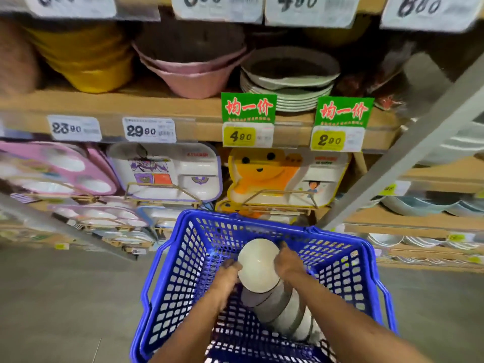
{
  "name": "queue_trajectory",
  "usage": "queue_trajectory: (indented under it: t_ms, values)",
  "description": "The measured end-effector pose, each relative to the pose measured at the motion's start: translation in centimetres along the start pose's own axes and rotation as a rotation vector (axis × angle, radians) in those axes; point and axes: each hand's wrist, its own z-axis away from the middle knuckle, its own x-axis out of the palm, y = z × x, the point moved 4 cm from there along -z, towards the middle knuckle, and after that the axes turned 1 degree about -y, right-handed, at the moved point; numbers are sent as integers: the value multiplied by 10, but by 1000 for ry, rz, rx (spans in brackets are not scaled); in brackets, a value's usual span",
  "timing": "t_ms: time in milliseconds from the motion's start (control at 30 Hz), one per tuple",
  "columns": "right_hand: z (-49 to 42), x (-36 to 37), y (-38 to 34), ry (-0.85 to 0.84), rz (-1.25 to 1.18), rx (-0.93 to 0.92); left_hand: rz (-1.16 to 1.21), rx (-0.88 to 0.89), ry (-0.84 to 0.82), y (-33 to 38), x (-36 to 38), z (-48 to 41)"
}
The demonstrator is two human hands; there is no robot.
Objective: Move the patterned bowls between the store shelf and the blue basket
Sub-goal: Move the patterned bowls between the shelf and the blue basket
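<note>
In the lower centre of the head view, the blue basket (167,297) is sitting on the floor before the store shelf (157,106). Inside it, a stack of bowls (277,307) is leaning, its white top bowl facing up. The right hand (288,260) is curling its fingers over that bowl's right rim, while the left hand (230,273), blurred, is gripping the left rim. Yellow price tags (238,136) are hanging at centre frame.

A shop: price tags (150,129) along shelves (157,108) of tableware.
</note>
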Motion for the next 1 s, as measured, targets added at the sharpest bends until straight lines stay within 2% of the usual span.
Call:
queue_trajectory:
  t_ms: [133,267,433,600,767,1000]
  values:
    - [18,-27,-8,-41,-124,-89,69,50,-62,17,-2,31]
    - [47,-60,-15,-38,-312,-187,153,245,-117,48,-5,68]
    - [89,-109,-27,-52,-701,-217,263,469,-189,89,1,112]
    - [130,-156,-40,2,-806,-235,480,515,-199,128,12,142]
    - [171,-187,-42,58,-893,-330,516,576,-261,165,25,181]
    - [220,-234,-21,258,-1335,-539,483,554,-388,195,66,244]
